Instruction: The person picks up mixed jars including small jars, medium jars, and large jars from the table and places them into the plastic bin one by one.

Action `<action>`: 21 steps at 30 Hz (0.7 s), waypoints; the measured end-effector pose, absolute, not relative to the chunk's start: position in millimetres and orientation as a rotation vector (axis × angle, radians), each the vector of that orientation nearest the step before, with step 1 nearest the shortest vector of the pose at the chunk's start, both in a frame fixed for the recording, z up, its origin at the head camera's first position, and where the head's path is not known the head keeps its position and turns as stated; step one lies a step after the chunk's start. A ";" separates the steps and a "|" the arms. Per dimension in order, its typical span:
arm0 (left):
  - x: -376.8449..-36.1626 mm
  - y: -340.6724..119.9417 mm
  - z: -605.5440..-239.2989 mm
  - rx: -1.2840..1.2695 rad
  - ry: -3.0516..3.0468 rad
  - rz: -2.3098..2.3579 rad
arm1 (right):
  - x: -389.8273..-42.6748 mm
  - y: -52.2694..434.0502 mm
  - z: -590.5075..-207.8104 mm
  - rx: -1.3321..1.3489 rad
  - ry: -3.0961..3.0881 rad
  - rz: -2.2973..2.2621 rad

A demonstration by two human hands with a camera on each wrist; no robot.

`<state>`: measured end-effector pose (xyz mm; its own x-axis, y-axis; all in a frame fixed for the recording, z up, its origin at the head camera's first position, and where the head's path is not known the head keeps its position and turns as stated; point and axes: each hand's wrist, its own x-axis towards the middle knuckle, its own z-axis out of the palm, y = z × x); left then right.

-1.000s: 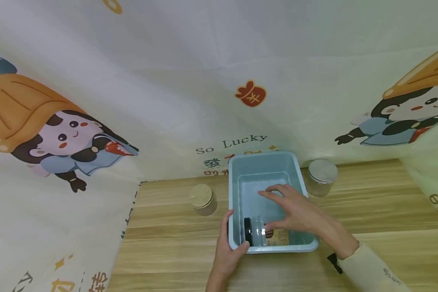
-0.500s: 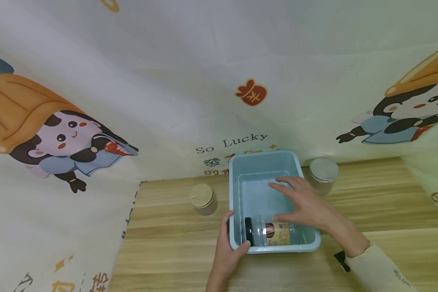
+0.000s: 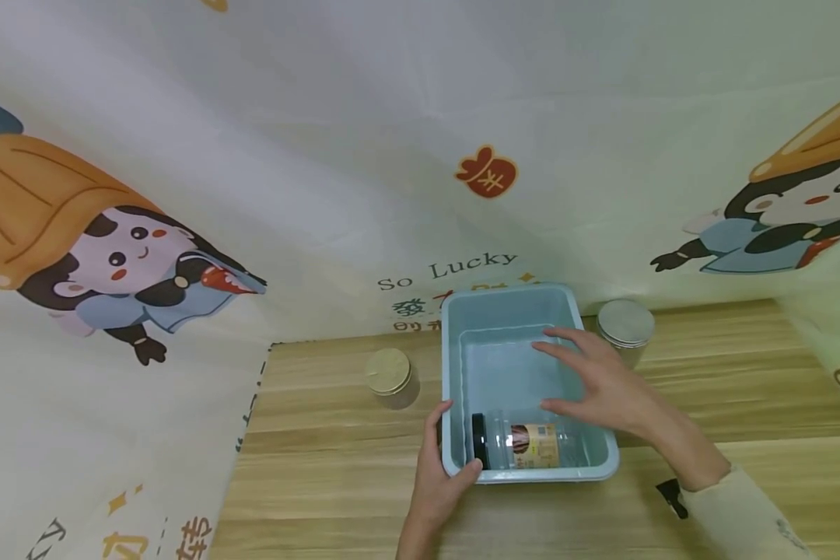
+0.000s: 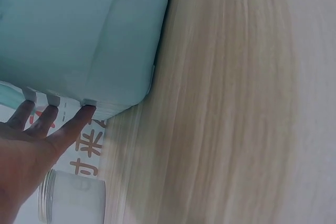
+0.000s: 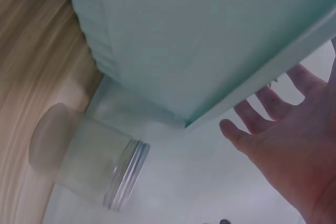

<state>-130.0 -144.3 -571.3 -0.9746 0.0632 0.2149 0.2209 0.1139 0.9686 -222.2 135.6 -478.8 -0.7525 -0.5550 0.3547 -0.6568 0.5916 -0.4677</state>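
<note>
A light-blue plastic tub (image 3: 451,334) stands on the wooden table against the back sheet. Lying on its side along the tub's front wall is a clear plastic jar (image 3: 537,445) with a black lid at its left end and a printed label. My left hand (image 3: 437,481) grips the tub's front left corner, thumb over the rim and fingers against the outer wall; its fingertips (image 4: 86,109) press that wall in the left wrist view. Above the tub's right side my right hand (image 3: 605,389) is spread with bent, parted fingers and holds nothing. The right wrist view shows its fingers past the tub's rim.
A clear jar with a gold-coloured lid (image 3: 390,375) stands left of the tub. Another clear jar with a silver lid (image 3: 626,323) is close to its back right. A printed sheet (image 3: 350,179) rises behind the table (image 3: 308,467).
My right hand has let go of the lying jar and moved up and to the right, uncovering its label. The left hand keeps its grip on the tub corner.
</note>
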 end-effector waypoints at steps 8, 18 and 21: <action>-129.6 -142.9 -571.8 -0.259 -2.248 -1.982 | -221.9 142.9 -477.4 1.021 -2.601 0.880; -129.2 -142.8 -572.4 -0.253 -2.261 -1.966 | -223.3 147.6 -480.9 0.989 -2.559 0.900; -128.8 -142.6 -572.9 -0.253 -2.259 -1.959 | -223.7 152.7 -482.5 0.982 -2.533 0.917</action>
